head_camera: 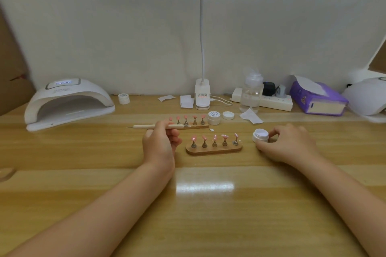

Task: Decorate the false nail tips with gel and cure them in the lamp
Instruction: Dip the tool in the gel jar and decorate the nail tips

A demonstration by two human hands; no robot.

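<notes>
Pink glossy nail tips [214, 137] on oval wooden stand [214, 150], round white jar [260, 135]

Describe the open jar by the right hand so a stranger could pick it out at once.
Start at the near wooden nail stand in the table's middle and look just right of it. The small white open jar sits there, touched by the right hand; unlike the labelled jar behind, it has no lid.
</notes>
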